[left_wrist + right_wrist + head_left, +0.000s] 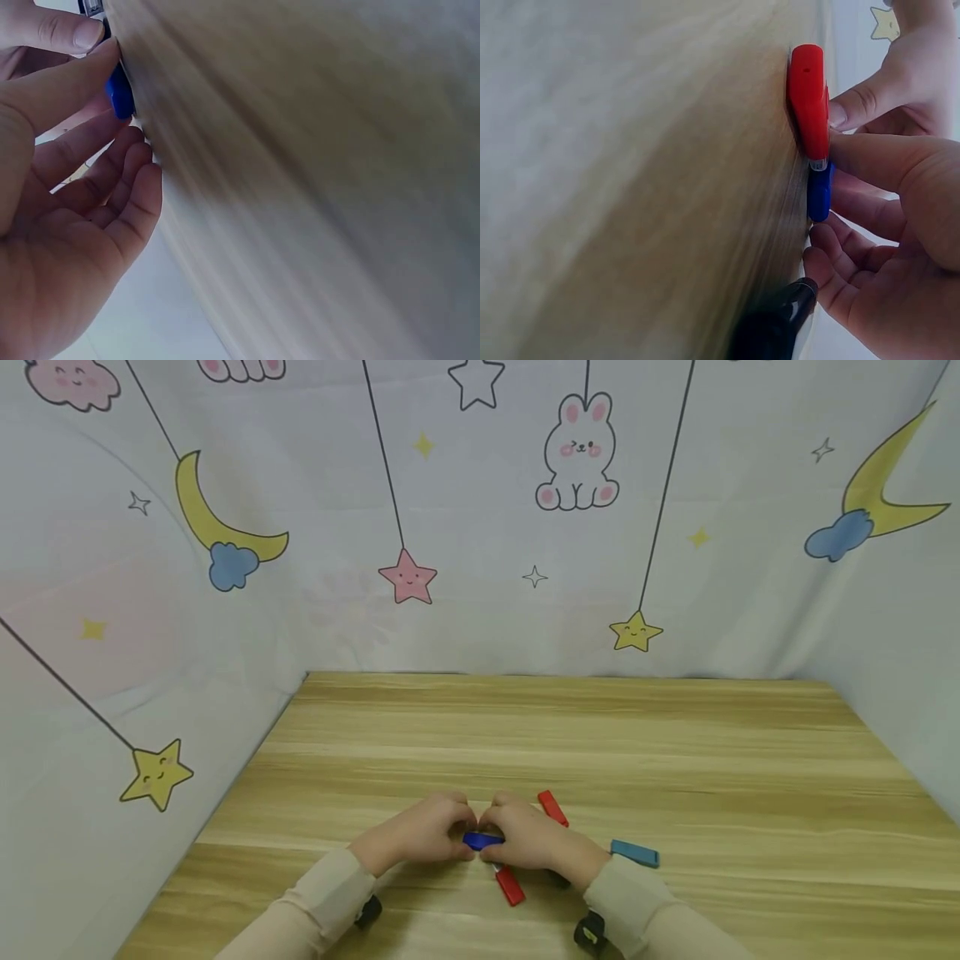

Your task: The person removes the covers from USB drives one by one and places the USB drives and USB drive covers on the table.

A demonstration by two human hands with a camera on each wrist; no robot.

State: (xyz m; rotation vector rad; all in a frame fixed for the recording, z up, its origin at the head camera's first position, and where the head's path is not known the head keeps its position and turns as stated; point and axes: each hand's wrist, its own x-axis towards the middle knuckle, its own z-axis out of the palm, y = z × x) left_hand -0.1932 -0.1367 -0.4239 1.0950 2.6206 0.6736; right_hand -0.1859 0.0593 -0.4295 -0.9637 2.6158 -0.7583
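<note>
Left hand [431, 829]: thumb and fingertips pinch the left end of the blue piece [482, 841], other fingers loosely curled. Blue piece sits between the hands, low at the table [600, 727] — whether it touches the wood, cannot tell. Just nearer the person, a red piece [511, 887] lies at a slant, silvery tip toward the blue one. Right hand [532, 835] is nearly closed too, thumb and fingers pinching the blue piece's right end. Beyond it lie a second red piece [552, 808] and, farther right, a teal piece [635, 852]. Step in hand looks like two-handed work on the blue piece — next move probably calls for firm, even fingertip pressure.
</note>
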